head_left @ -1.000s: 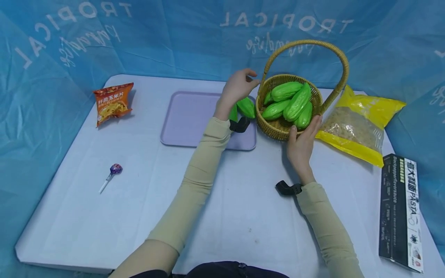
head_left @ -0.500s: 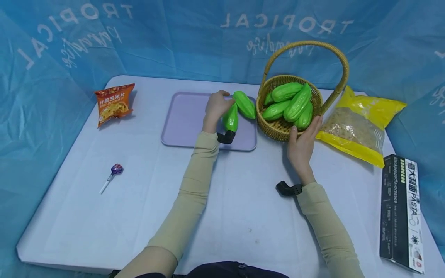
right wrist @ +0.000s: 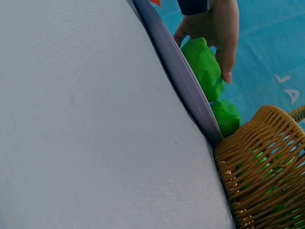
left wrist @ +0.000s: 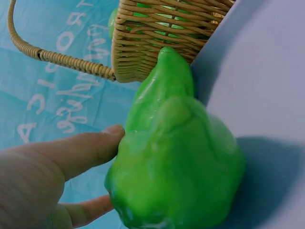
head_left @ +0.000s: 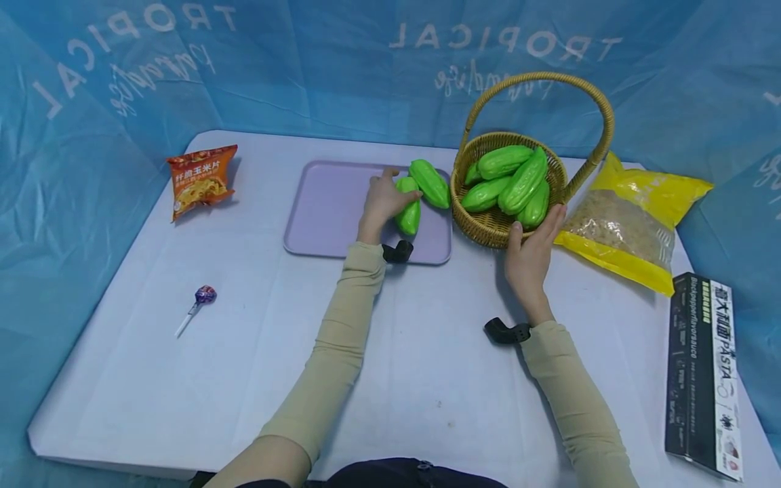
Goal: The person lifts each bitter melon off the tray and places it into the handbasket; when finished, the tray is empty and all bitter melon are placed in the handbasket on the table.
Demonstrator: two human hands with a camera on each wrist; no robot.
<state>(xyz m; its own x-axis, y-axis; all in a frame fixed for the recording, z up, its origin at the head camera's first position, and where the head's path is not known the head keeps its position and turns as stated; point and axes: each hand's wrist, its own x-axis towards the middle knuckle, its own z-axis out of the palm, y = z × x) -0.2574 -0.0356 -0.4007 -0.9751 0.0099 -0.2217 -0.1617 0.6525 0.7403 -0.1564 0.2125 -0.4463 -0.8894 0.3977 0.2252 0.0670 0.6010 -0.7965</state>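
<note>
- Hands first: the left hand (head_left: 383, 200) lies over a green gourd (head_left: 409, 211) on the lilac tray (head_left: 332, 207), its grip loose, with fingers and thumb laid along the fruit rather than wrapped tight round it.
- That gourd lies at the tray's right end, its far tip just beside a second green gourd (head_left: 430, 183), which lies aslant near the tray's back right corner.
- The left wrist view shows a fingertip (left wrist: 102, 143) touching the held gourd's side, with the wicker wall close behind.
- The right hand (head_left: 532, 247) cups the near rim of the wicker basket (head_left: 488, 227), fingers spread against the weave and thumb on the rim.
- The basket stands on the worktop (head_left: 183, 379) just right of the tray and holds several more green gourds (head_left: 515, 177) under its arched handle.
- A yellow bag (head_left: 628, 224) lies beside the basket on the right, with a black pasta box (head_left: 702, 373) nearer the edge.
- Away to the left are an orange snack packet (head_left: 200, 179) and a lollipop (head_left: 195, 308).
</note>
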